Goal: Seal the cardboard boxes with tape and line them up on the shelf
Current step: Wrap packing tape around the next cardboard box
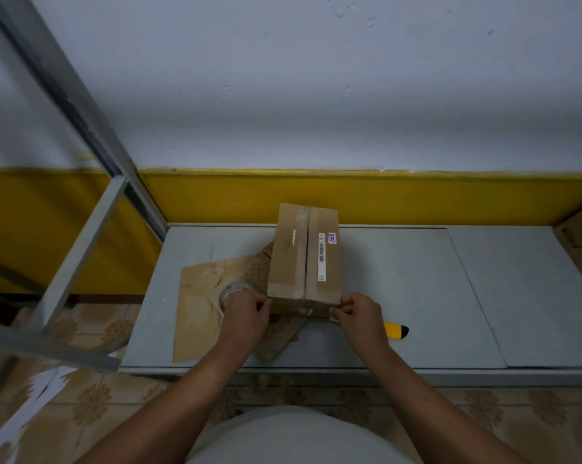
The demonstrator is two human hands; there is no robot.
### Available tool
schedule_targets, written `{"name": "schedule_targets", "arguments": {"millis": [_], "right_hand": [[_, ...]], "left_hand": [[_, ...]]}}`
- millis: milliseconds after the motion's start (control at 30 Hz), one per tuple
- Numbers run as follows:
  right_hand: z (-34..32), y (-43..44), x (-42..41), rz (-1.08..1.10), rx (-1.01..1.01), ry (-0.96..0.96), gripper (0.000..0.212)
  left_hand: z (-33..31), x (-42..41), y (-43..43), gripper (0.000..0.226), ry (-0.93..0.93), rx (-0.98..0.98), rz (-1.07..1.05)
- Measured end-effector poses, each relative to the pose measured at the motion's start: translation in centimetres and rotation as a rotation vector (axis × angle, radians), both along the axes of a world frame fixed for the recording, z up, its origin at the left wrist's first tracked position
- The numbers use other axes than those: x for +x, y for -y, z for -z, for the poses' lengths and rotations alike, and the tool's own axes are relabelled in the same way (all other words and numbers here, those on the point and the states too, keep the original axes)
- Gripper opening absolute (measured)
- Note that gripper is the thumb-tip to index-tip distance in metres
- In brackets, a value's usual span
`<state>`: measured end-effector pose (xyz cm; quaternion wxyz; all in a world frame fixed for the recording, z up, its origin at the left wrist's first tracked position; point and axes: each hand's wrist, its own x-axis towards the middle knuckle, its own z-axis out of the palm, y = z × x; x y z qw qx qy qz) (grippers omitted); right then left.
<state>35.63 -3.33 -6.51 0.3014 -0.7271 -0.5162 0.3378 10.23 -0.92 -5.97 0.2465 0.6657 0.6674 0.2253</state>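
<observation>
A brown cardboard box [304, 256] lies lengthwise on the grey shelf board [416, 296], flaps closed, with a barcode label on top. My left hand [246, 316] is at the box's near left corner and holds a roll of clear tape [231, 291], most of it hidden behind the hand. At the near right corner, my right hand [359, 318] has its fingers curled and pinches what looks like the tape's free end against the box's front face. The tape strip itself is barely visible.
Flattened cardboard [195, 313] lies under the box and to its left. A yellow cutter [396, 330] pokes out behind my right wrist. Another printed carton [580, 236] stands at the far right edge. A grey metal shelf post [82, 112] slants across the left.
</observation>
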Motion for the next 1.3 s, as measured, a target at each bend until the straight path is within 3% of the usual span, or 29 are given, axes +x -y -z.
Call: {"name": "schedule_targets", "arguments": {"millis": [167, 267, 333, 433, 533, 600, 700, 833, 933, 1067, 1300], "right_hand": [[-0.1, 0.2, 0.5, 0.010, 0.014, -0.054, 0.020], [-0.7, -0.1, 0.6, -0.023, 0.028, -0.085, 0.043], [-1.2, -0.3, 0.4, -0.086, 0.019, -0.075, 0.068], [-1.2, -0.8, 0.0, -0.154, 0.100, 0.126, 0.085], [-0.8, -1.8, -0.4, -0.260, 0.333, 0.381, 0.063], [-0.5, -2.4, -0.5, -0.365, 0.451, 0.440, 0.041], [0.0, -3.0, -0.7, -0.464, 0.457, 0.474, 0.028], [0.8, -3.2, -0.5, -0.533, 0.578, 0.591, 0.027], [1.2, -2.8, -0.8, -0.508, 0.655, 0.674, 0.039], [1.5, -2.5, -1.2, -0.449, 0.625, 0.622, 0.031], [1.9, -2.9, -2.1, -0.427, 0.626, 0.684, 0.037]], "left_hand": [[-0.9, -0.3, -0.3, 0.004, 0.169, -0.068, -0.072], [-1.8, -0.6, -0.8, 0.032, 0.358, -0.188, -0.182], [-1.9, -0.8, -1.4, 0.055, 0.283, -0.168, -0.110], [-2.2, -0.7, -1.9, 0.067, -0.051, -0.027, 0.108], [-3.2, 0.4, -2.5, 0.050, -0.188, 0.189, 0.261], [-3.3, 1.1, -2.9, 0.032, -0.185, 0.294, 0.444], [-2.4, 1.1, -3.7, 0.026, -0.230, 0.371, 0.611], [-1.0, 0.6, -4.2, 0.029, -0.309, 0.433, 0.649], [-0.5, 0.6, -4.0, 0.030, -0.325, 0.459, 0.653], [-0.9, 1.3, -3.4, 0.021, -0.246, 0.463, 0.580], [-0.9, 2.1, -3.2, 0.033, -0.303, 0.366, 0.554]]}}
